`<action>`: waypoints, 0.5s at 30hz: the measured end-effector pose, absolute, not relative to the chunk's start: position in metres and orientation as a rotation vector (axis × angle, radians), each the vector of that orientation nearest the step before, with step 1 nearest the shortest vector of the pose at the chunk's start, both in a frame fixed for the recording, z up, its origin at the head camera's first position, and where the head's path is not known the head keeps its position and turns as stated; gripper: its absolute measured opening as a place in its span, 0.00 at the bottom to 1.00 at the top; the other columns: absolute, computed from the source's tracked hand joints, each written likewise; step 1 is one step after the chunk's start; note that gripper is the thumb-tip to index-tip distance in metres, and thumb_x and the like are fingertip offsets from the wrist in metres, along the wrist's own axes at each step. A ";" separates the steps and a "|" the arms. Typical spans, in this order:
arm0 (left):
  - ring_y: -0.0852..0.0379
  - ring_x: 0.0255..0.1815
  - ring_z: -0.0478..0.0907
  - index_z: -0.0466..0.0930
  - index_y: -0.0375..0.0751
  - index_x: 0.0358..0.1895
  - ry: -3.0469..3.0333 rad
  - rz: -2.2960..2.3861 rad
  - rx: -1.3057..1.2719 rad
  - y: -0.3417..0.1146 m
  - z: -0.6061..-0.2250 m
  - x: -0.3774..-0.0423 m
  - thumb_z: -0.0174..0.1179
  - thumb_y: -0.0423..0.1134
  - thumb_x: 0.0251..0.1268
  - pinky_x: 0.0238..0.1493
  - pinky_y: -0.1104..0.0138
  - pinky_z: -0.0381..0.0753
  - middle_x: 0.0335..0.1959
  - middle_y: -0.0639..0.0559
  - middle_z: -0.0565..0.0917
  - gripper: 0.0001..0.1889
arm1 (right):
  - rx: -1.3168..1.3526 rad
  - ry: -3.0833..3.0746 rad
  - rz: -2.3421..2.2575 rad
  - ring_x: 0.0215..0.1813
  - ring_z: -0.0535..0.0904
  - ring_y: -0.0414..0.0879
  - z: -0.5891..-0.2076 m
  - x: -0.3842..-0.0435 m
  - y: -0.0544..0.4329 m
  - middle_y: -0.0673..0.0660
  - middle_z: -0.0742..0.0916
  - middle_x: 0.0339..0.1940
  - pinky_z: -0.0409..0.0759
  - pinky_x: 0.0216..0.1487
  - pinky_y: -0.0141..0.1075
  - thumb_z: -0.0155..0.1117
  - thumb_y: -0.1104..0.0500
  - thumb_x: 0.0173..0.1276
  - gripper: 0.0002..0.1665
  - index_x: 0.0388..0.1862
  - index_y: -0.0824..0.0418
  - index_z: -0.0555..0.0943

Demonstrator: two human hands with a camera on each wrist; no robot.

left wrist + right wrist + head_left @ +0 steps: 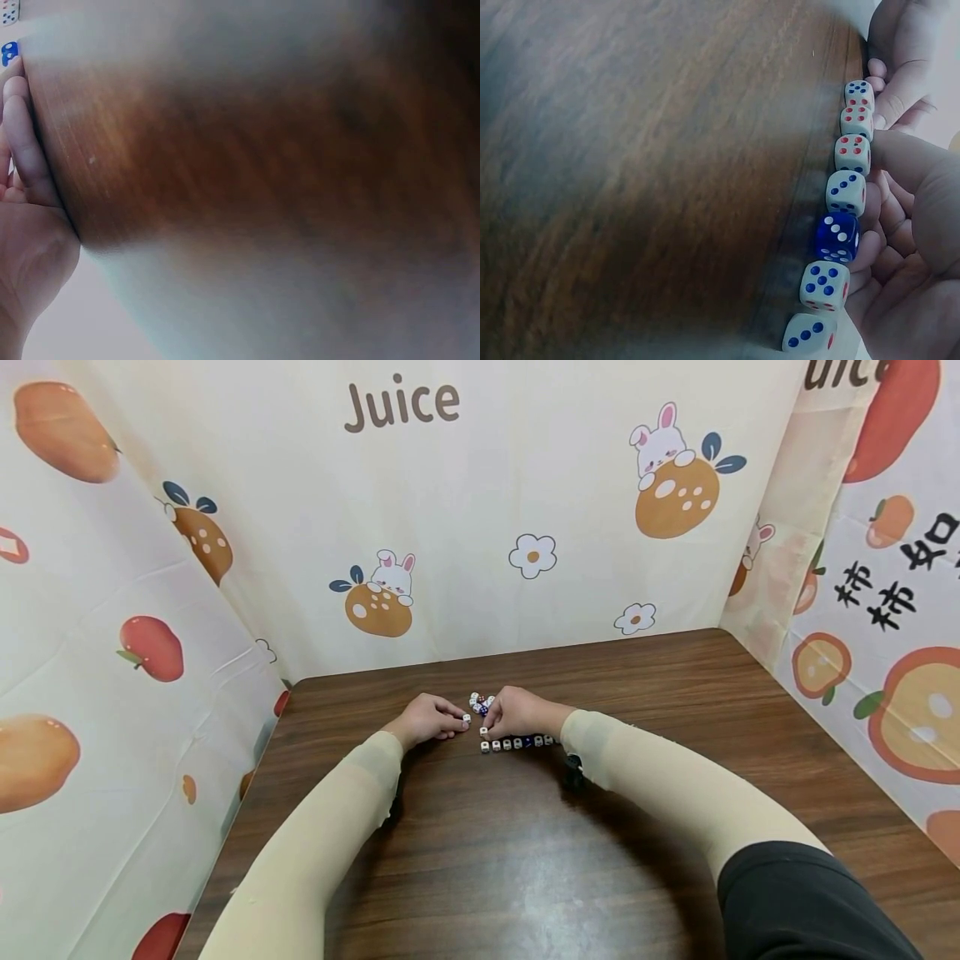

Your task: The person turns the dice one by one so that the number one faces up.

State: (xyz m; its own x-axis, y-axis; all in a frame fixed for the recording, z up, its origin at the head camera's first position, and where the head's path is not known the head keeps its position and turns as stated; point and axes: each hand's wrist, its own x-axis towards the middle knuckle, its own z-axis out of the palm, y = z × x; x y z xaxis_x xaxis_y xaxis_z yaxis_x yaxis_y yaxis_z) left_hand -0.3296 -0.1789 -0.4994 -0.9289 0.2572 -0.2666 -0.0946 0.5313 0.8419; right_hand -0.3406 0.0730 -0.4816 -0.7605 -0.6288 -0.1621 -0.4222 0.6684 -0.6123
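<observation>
My left hand (427, 720) pinches a white die (467, 718) at its fingertips, low over the wooden table. Just to the right, my right hand (519, 712) reaches in and holds another white die (483, 732) between thumb and fingers. That die is right behind the left end of a straight row of dice. In the right wrist view the row runs beside the right palm: white dice (845, 192) with blue or red pips, plus one clear blue die (838, 237). Only part of the left hand (30, 240) shows in the left wrist view.
Beyond the hands lies a small loose cluster of dice (475, 699), white and blue mixed, partly hidden by the right hand. The brown table (480, 860) meets a fruit-printed curtain (480, 527) at the back, with more printed cloth on both sides.
</observation>
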 end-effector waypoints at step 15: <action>0.66 0.31 0.85 0.96 0.37 0.53 2.421 1.356 0.136 -0.178 -0.498 -0.327 0.80 0.37 0.72 0.35 0.73 0.88 0.41 0.53 0.95 0.12 | -0.700 2.386 -1.038 0.33 0.90 0.42 -0.486 -0.355 0.097 0.49 0.98 0.37 0.91 0.40 0.36 0.83 0.53 0.75 0.08 0.47 0.53 0.99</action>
